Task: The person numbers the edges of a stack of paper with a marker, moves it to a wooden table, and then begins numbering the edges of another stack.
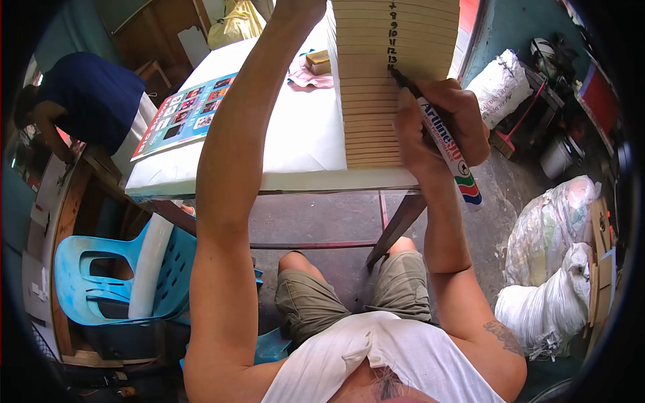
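Note:
My right hand is closed around a white Artline 90 marker, its dark tip touching a tan ruled sheet. Down the sheet runs a column of black handwritten numbers, the lowest right by the tip. The sheet lies along the right side of a white-topped table. My left arm stretches across the table to the top edge of the view. Only the wrist end of my left hand shows there; its fingers are cut off.
A colourful printed poster lies on the table's left, and a pink cloth with a yellowish block farther back. Blue plastic chairs stand at lower left. Another person bends over behind them. White sacks sit at right.

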### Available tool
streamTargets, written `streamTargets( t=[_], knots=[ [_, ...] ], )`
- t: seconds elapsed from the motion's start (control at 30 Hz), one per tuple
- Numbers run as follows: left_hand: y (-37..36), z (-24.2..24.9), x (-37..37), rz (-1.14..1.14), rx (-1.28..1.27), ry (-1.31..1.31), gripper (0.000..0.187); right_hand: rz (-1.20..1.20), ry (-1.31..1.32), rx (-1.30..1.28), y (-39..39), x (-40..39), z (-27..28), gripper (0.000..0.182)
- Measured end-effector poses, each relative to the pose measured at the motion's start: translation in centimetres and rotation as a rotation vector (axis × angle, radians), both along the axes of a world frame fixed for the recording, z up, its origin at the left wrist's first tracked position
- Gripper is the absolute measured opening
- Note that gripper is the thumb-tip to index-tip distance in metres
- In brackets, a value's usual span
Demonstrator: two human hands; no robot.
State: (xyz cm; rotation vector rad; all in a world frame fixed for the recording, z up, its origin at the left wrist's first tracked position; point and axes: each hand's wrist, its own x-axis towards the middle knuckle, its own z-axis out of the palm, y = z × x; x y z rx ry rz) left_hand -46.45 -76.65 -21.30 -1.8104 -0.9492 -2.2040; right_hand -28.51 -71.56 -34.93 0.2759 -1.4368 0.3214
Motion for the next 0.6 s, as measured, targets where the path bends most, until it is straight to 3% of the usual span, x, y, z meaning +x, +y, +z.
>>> streamTargets(
  t=[0.3, 0.4, 0.6],
  knots=[
    [-0.2, 0.02, 0.32, 0.079, 0.032, 0.049, 0.027, 0.051, -0.016, -0.01, 0.41, -0.1, -0.37, 0.016],
    [-0.35, 0.09, 0.64, 0.21, 0.029, 0.07, 0.03, 0.062, 0.047, 0.033, 0.92, -0.39, -0.54, 0.017],
    [-0.2, 0.01, 0.34, 0.2, 0.049, 0.098, 0.031, 0.056, -0.027, 0.015, 0.17, 0.11, -0.71, 0.018]
  ],
)
